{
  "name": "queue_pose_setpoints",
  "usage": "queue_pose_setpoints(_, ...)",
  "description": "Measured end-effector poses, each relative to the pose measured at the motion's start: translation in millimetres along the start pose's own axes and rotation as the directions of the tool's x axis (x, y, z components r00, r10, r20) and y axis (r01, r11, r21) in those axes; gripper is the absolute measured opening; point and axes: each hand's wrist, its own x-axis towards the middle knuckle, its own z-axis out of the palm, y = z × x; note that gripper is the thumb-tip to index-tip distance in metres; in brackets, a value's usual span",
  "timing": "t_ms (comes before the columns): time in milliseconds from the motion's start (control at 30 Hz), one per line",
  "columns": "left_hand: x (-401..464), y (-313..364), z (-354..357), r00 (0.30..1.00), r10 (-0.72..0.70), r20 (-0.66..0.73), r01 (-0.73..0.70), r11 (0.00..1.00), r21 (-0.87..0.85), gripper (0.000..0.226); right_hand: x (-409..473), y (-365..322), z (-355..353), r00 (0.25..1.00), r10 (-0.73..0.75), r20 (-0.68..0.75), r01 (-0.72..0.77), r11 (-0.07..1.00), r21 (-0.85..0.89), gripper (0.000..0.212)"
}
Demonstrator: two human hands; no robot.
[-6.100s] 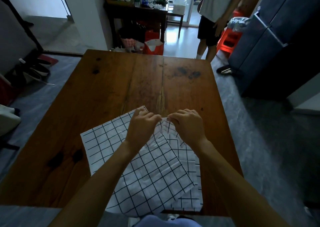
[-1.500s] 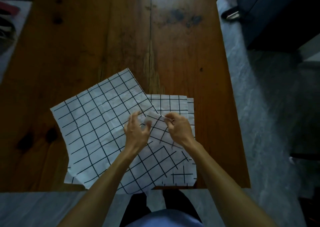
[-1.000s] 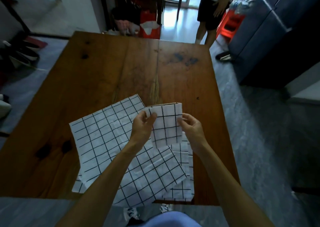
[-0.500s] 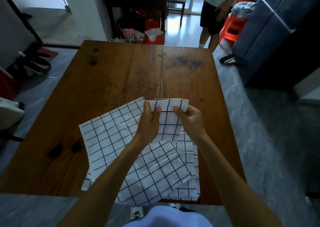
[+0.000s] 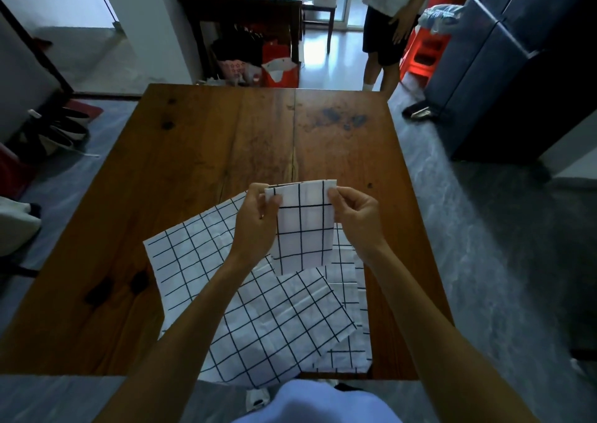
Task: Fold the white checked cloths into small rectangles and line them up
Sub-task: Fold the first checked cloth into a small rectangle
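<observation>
Cloth folded into a small white rectangle with black checks (image 5: 302,225) hangs above the brown wooden table (image 5: 226,151), left hand (image 5: 256,220) and right hand (image 5: 355,216) pinching its top corners; light and limp, so probably best held at the corners

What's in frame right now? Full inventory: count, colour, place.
folded cloth: 1, white with black checks, held up above the table's near half
flat cloths: at least 2, white with black checks, overlapping on the near table edge
table: 1, brown wood, centre
side table: 1, dark, cluttered top, far centre
bags: several, red and dark, floor beyond the table
stools: stack, red-orange, far right
cabinet: 1, dark blue-grey, right
bystander: 1, pale top, dark shorts, far right
left hand: pinches the folded cloth's left top corner
right hand: pinches its right top corner
</observation>
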Motion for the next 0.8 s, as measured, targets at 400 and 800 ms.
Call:
queue_pose_setpoints(400,18,28,7,0.874,0.432,0.222,-0.478,0.846,0.237,0.020,-2,-15,2,0.901,-0.363,0.239,0.433,0.703,-0.564,0.025)
queue_pose_setpoints(800,20,11,-20,0.964,0.264,-0.002,-0.258,0.943,0.212,0.006,-22,23,-39,0.954,-0.208,0.217,0.300,0.706,-0.641,0.018)
